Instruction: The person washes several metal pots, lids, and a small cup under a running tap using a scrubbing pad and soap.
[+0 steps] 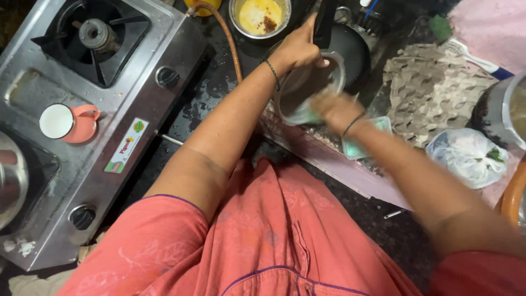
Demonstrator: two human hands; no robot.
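Coral patterned top, purple piping, dark wristbands

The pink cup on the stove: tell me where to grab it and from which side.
Take the pink cup by its loop handle, coming from its right side. It stands upright on the steel stove with the handle toward the knobs, away from both hands.

A home kitchen: a steel gas stove (93,137) on a dark wet counter (213,93), pink mug (71,123), used pots nearby

Pink cup (70,123); steel-grey stove (118,104); orange hose (229,41); coral printed garment (263,241).
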